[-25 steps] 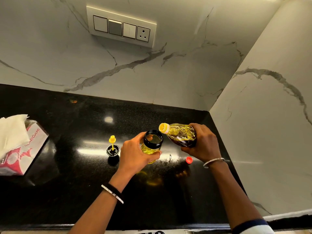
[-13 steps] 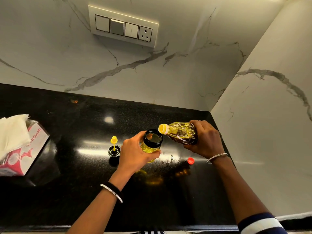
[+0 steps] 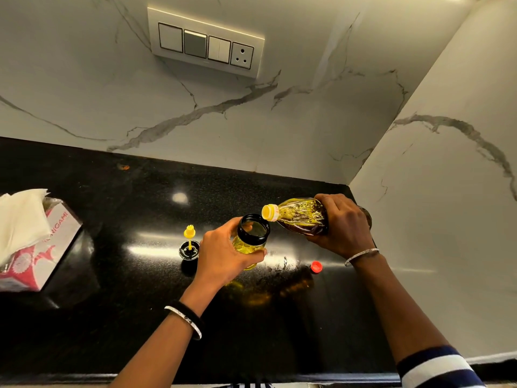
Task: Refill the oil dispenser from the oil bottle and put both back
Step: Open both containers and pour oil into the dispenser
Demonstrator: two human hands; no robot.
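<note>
My left hand (image 3: pixel 223 256) grips the oil dispenser (image 3: pixel 251 236), a clear jar with a black rim, open at the top and part full of yellow oil. My right hand (image 3: pixel 344 225) holds the plastic oil bottle (image 3: pixel 300 217) tipped on its side, its yellow mouth at the jar's right rim. The dispenser's black lid with a yellow spout (image 3: pixel 189 246) lies on the counter left of my left hand. A small red bottle cap (image 3: pixel 316 266) sits on the counter below the bottle.
The black stone counter (image 3: pixel 112 317) ends at marble walls behind and on the right. A pink tissue box (image 3: pixel 33 247) with white tissue stands at the left edge. A switch panel (image 3: pixel 207 46) is on the back wall.
The bottle and my right hand have risen slightly and shifted a little right. The jar and my left hand have stayed in place.
</note>
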